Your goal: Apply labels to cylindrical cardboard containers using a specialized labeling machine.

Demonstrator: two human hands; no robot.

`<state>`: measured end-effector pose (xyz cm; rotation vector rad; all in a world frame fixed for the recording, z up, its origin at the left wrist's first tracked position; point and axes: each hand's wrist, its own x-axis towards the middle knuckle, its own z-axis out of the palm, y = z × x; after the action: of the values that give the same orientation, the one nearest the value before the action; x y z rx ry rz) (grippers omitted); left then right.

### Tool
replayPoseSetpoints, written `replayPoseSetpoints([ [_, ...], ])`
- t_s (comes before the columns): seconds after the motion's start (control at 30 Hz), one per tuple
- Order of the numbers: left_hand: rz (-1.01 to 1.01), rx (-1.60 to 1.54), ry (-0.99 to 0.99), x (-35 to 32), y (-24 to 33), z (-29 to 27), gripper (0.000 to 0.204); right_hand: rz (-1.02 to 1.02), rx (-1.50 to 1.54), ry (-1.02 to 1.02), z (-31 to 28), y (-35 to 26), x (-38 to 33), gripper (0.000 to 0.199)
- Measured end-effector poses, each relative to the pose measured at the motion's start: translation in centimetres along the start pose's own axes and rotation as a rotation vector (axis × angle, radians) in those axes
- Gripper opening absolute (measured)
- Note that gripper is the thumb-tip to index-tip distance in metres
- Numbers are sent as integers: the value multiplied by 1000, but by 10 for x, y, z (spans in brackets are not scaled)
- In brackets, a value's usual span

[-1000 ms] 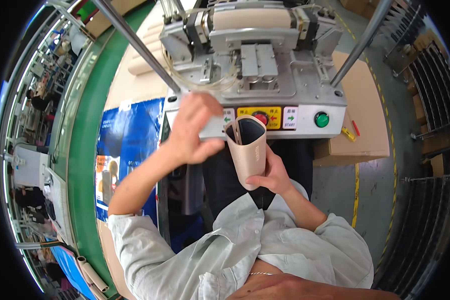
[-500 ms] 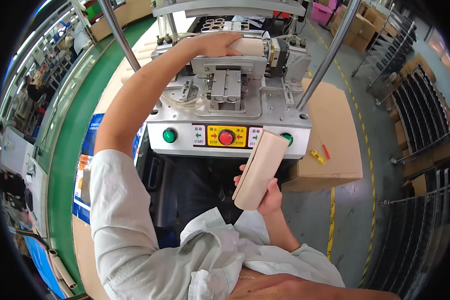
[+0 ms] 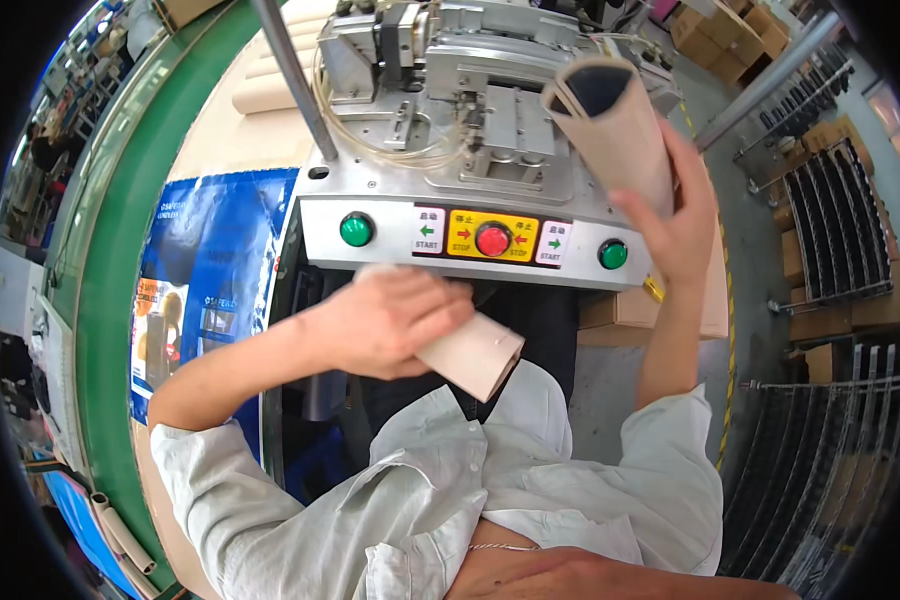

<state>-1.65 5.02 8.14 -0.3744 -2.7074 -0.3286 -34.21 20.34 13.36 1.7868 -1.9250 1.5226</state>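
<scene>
One beige sleeve is clasped in the left hand, at six o'clock from the red button on the machine, while the right hand grips a second sleeve at two o'clock.

The tan surface runs down the left of the frame — beige tubes lie on it at upper left, a blue sheet below them. Right of centre, a carton bears a yellow tool.

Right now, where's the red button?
In the head view, the red button is on the white front panel, between two green buttons, up and right of the left hand.
</scene>
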Motion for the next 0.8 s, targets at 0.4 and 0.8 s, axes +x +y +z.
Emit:
replayPoseSetpoints([
  [0.4, -142, -221, -356, -65, -41, 79, 57, -217, -600, -640, 66, 19, 205, 67],
  [0.8, -165, -308, -386, -68, -37, 76, 56, -103, -620, -775, 106, 13, 215, 72],
])
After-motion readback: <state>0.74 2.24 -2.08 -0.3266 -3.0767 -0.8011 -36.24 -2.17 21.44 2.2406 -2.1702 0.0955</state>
